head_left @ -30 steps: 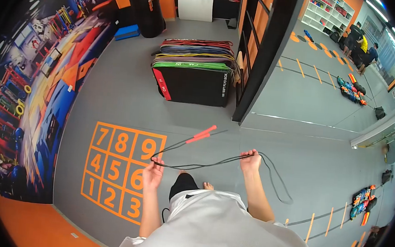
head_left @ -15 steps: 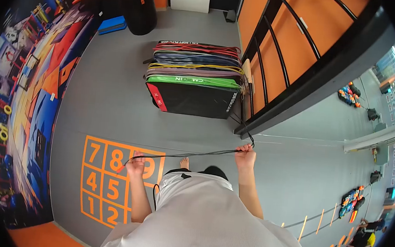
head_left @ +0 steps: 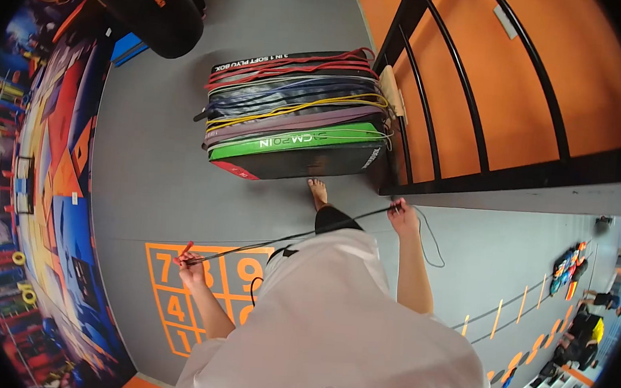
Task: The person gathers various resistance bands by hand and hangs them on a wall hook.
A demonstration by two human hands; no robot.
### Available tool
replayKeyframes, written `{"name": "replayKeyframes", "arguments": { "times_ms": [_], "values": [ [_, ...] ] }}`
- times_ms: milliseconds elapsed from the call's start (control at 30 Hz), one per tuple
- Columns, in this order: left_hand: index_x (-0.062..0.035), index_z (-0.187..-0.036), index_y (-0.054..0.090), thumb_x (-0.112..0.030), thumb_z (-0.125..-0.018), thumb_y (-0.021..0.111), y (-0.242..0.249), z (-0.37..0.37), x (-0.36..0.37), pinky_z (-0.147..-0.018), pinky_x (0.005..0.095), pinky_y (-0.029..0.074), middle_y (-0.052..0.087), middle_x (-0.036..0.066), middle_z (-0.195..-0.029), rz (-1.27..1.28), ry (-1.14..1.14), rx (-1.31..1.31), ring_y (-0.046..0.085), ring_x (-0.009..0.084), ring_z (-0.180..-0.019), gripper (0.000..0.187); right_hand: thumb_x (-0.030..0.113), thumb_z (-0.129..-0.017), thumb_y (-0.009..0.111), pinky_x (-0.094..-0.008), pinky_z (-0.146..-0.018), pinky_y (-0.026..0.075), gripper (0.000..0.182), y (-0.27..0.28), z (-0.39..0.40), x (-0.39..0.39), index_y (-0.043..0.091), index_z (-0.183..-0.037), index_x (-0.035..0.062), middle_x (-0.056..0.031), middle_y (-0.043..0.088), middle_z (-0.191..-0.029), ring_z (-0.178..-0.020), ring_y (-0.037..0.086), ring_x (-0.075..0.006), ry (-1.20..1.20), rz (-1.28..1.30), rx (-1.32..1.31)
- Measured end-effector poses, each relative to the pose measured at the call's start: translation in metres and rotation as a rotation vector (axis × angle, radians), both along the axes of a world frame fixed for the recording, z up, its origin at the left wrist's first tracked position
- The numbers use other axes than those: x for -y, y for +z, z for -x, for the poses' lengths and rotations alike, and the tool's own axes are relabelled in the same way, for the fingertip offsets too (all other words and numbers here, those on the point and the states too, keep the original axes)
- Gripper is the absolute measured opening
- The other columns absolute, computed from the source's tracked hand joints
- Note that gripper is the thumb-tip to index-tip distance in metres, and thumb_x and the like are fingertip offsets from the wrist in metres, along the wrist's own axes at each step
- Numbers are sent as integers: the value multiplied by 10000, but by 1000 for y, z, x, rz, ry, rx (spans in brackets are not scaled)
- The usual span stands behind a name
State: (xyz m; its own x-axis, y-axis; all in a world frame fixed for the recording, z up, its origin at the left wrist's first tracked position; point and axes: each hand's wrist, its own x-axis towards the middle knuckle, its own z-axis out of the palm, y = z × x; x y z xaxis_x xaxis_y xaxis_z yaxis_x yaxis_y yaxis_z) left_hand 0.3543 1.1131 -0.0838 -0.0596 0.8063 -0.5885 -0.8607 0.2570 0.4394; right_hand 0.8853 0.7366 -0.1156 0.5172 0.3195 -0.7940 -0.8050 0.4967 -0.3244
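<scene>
A jump rope (head_left: pixel 278 238) with a thin black cord stretches across in front of my white shirt, doubled in places. At its left end my left hand (head_left: pixel 192 271) is closed round it, and a red handle (head_left: pixel 186 248) sticks up past the fingers. My right hand (head_left: pixel 404 219), out to the right, pinches the cord near the other end. From there a loose loop of cord hangs down to the right. A handle at the right hand cannot be made out.
Ahead stands a soft plyo box (head_left: pixel 294 120) with several colored resistance bands round it. Black wall bars (head_left: pixel 451 81) rise on the right, and a punching bag (head_left: pixel 153 10) hangs at upper left. Orange numbered squares (head_left: pixel 207 259) mark the floor. My bare foot (head_left: pixel 317 192) is near the box.
My body has come closer to the box, and a foot has stepped forward. The hands have moved farther apart, the left one outward. The cord now hangs in a loop at the right hand.
</scene>
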Motion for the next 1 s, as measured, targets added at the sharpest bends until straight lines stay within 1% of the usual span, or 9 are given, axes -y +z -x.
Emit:
{"name": "replayKeyframes", "arguments": {
  "times_ms": [67,167,333,400,467,567,767,867,1000],
  "values": [
    [-85,-815,510,-283,-981,310,5,-17,-22,-721,385,413,570,51,-763,103,4,61,532,205,-758,327,109,-911,478,-348,-759,420,46,-8,-26,-28,516,-908,84,-41,539,-861,-858,525,-210,-32,42,-54],
    [-164,-849,560,-284,-955,422,23,-47,-55,-731,347,403,580,-45,-830,170,-303,-135,540,135,-758,211,115,-911,480,-351,-751,428,42,-23,-58,-61,517,-914,95,-35,555,-859,-846,548,-213,-26,109,-104],
    [-167,-963,575,-275,-932,490,23,-100,-108,-657,264,415,560,-72,-817,182,-422,-212,510,73,-703,141,159,-923,476,-331,-723,440,85,-72,-120,-96,507,-858,115,-24,572,-828,-796,575,-188,49,131,-36],
    [-143,-1010,561,-231,-919,521,-4,-135,-125,-621,265,421,527,-61,-772,69,-657,-175,485,80,-682,132,184,-928,477,-321,-724,444,97,-78,-144,-105,501,-859,119,-23,565,-821,-793,567,-181,45,250,13],
    [-112,-1044,551,-190,-903,551,-69,-141,-143,-644,268,431,503,-42,-745,43,-642,-59,471,106,-666,161,191,-931,484,-330,-740,434,88,-106,-175,-109,495,-858,144,-5,535,-784,-772,540,-161,94,212,114],
    [-89,-1033,557,-162,-904,546,-125,-181,-163,-697,277,445,522,-8,-760,179,-524,-76,475,138,-680,149,198,-940,471,-320,-743,429,72,-106,-215,-162,482,-894,144,-9,532,-788,-777,537,-155,80,426,116],
    [-76,-1034,563,-232,-936,482,-169,-217,-232,-725,293,463,552,18,-769,325,-301,-146,505,150,-725,201,142,-957,415,-389,-819,517,106,-137,-237,-225,461,-987,50,-117,561,-890,-925,576,-253,65,473,171],
    [-78,-1040,561,-244,-945,461,-173,-223,-264,-726,289,474,550,28,-790,353,-375,-271,503,149,-720,216,96,-940,425,-398,-814,536,162,-128,-223,-247,454,-1068,0,-137,559,-901,-961,573,-283,36,588,8],
    [-29,-1109,510,-244,-964,412,-160,-229,-289,-828,289,489,569,80,-1040,449,-479,-385,570,191,-949,277,105,-907,475,-386,-780,556,214,-130,-199,-231,476,-1059,-47,-154,558,-905,-862,611,-299,228,783,53]
  ]
}}
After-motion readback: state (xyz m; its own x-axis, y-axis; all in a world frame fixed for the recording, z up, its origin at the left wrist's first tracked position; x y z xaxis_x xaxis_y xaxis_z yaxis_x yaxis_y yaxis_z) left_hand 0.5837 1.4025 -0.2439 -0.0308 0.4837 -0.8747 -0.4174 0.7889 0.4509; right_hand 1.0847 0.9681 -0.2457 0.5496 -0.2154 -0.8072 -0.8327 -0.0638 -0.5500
